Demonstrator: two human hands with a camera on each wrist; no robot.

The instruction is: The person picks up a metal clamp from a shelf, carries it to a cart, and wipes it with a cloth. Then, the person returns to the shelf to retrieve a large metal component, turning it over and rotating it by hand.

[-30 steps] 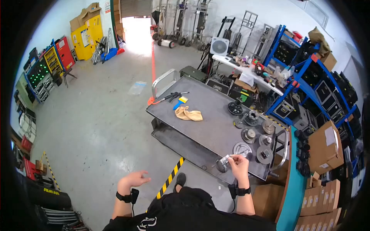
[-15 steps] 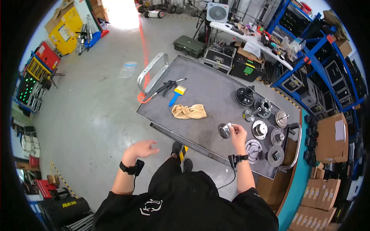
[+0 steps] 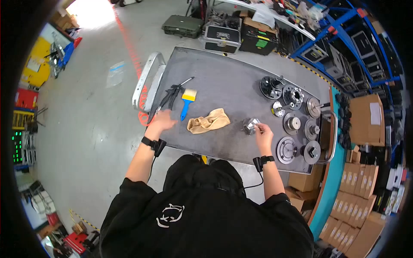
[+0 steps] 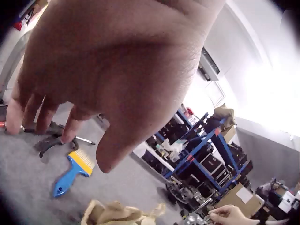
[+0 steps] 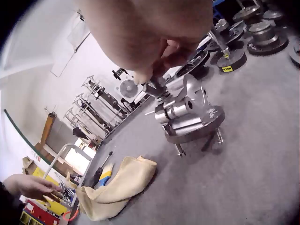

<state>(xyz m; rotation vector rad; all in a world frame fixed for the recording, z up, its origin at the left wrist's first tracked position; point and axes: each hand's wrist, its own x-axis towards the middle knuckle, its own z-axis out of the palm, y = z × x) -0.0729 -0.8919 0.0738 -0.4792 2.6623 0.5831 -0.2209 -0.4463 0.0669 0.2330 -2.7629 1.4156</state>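
Observation:
A metal part with a round flange and protruding pins (image 5: pixel 194 124) is pinched at its top by my right hand (image 3: pixel 264 136), over the grey cart top (image 3: pixel 232 86). Whether its pins touch the surface I cannot tell. My left hand (image 3: pixel 161 122) is empty, fingers loosely extended, over the cart's near left edge. In the head view a blue brush with a yellow band (image 3: pixel 186 103) and a black tool with a thin rod (image 3: pixel 172 95) lie just beyond it. A crumpled tan cloth (image 3: pixel 209 121) lies between the two hands.
Several round metal flanged parts (image 3: pixel 292 123) stand at the cart's right end. Metal handles (image 3: pixel 146 81) rise at both ends. Cases (image 3: pixel 222 38) and a white table are behind the cart; cardboard boxes (image 3: pixel 367 119) and blue shelving stand to the right.
The head view has moved closer over the cart. My right hand has carried the metal part from the near edge to above the cart's middle right. My left hand has moved forward to the cart's edge.

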